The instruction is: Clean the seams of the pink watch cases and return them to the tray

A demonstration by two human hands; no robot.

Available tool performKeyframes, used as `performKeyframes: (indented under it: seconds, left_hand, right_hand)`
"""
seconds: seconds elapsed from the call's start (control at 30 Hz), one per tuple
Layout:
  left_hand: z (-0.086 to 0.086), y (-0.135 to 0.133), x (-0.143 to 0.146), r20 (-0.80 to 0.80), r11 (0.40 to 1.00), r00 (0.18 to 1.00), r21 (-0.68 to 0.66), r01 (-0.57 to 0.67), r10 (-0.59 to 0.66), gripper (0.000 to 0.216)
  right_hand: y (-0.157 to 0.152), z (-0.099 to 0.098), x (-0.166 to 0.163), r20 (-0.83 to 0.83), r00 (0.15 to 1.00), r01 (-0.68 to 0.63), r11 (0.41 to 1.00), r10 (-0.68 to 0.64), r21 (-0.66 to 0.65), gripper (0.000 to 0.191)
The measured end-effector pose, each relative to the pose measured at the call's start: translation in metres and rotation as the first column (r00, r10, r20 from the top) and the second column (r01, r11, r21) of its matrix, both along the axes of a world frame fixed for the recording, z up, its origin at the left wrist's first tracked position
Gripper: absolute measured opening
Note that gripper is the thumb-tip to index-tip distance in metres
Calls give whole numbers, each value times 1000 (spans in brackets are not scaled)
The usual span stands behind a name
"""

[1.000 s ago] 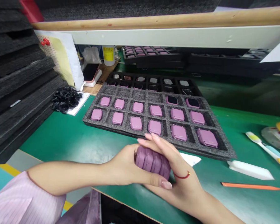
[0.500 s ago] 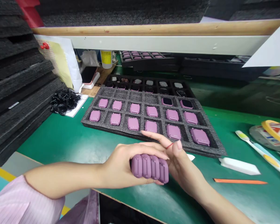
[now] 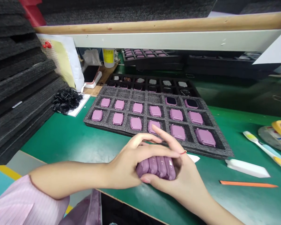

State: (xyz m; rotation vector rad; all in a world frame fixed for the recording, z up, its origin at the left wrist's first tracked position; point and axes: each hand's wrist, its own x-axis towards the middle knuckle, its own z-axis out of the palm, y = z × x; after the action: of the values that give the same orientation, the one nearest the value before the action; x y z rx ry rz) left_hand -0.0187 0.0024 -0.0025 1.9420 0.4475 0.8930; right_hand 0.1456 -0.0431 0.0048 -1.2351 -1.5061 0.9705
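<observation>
Four glossy purple rounded-square watch cases sit stacked sideways above green worktop; left hand and right hand grips both wrap round them. Best squeeze evenly, edges aligned.

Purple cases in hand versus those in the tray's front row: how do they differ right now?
The held cases are packed together between the left hand and right hand; the front-row cases sit apart in the tray. The held cases show narrow edges; the front-row cases, broad faces. The held cases look darker than the front-row cases. Both are purplish with rounded corners.
</observation>
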Motion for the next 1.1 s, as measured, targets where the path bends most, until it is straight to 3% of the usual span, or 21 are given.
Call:
performKeyframes:
  seconds: [0.13, 0.2, 0.23, 0.27, 0.33, 0.4, 0.5, 0.83, 0.97, 1.1]
  left_hand:
    - [2, -2, -1, -60, 995, 998, -96, -39, 33, 100]
    - [7, -3, 0, -62, 952, 998, -305, -27, 9, 129]
    - [10, -3, 1, -52, 899, 999, -438, -7, -17, 134]
    - [14, -3, 1, -28, 830, 998, -558, 24, -48, 132]
    - [19, -1, 3, 44, 708, 995, -699, 98, -95, 106]
    - [23, 0, 5, 105, 660, 987, -734, 161, -124, 68]
    - [25, 0, 6, 136, 648, 982, -738, 189, -132, 45]
    - [18, -4, 5, 92, 727, 995, -682, 79, -21, 63]
    - [12, -4, 6, 29, 740, 999, -672, 5, 20, 63]
    - [13, -5, 6, -3, 760, 1000, -650, -6, 5, 59]
  right_hand:
    - [1, -6, 4, 60, 997, 39, 982, -51, 183, 99]
    - [0, -8, 6, 55, 997, 36, 973, -49, 226, 101]
    - [0, -8, 7, 59, 997, 31, 971, -46, 236, 102]
    - [0, -7, 8, 68, 997, 22, 969, -40, 246, 102]
    - [0, -7, 9, 91, 996, -2, 958, -25, 286, 99]
    - [1, -7, 10, 124, 992, -30, 938, -14, 344, 94]
    - [3, -9, 11, 165, 986, -61, 914, -6, 400, 91]
    - [5, -15, 7, 224, 975, -103, 881, -4, 462, 90]
    - [6, -18, 6, 274, 962, -119, 885, -10, 451, 79]
    - [5, -20, 10, 402, 915, -237, 804, -3, 546, 52]
